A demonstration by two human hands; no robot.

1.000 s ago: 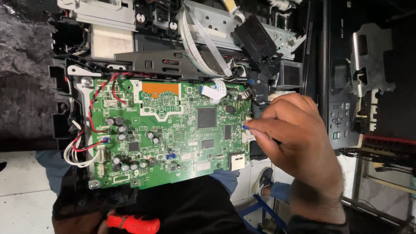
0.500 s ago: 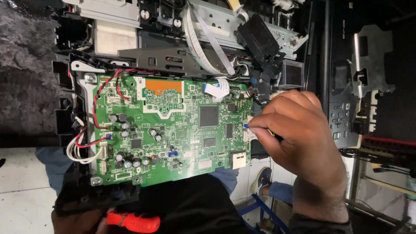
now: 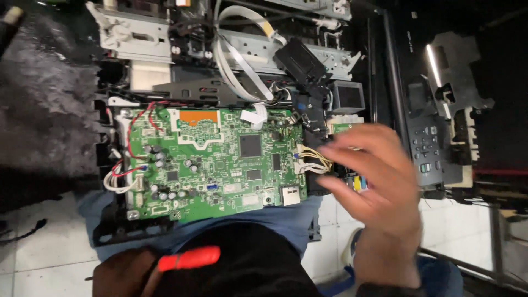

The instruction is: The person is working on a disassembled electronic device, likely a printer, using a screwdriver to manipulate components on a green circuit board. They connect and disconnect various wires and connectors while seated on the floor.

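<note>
A green circuit board [image 3: 220, 159] sits in the opened black frame of a printer, with a black square chip [image 3: 250, 146] near its middle. My right hand [image 3: 379, 187] is blurred just right of the board, fingers apart and empty, its fingertips close to a bundle of white and yellow wires [image 3: 311, 159] at the board's right edge. At the bottom of the view my left hand [image 3: 124, 272] grips a red-handled tool [image 3: 190, 257] in front of my dark clothing.
White flat ribbon cables [image 3: 231, 66] loop over the metal printer mechanism above the board. Red and white wires [image 3: 124, 176] hang at the board's left edge. A black control panel with buttons [image 3: 426, 143] stands to the right. Pale floor tiles [image 3: 33, 253] show below.
My right hand has come off the board's right edge, where it was pinching at the connector, and drawn back to the right with its fingers spread. The left hand keeps the red tool.
</note>
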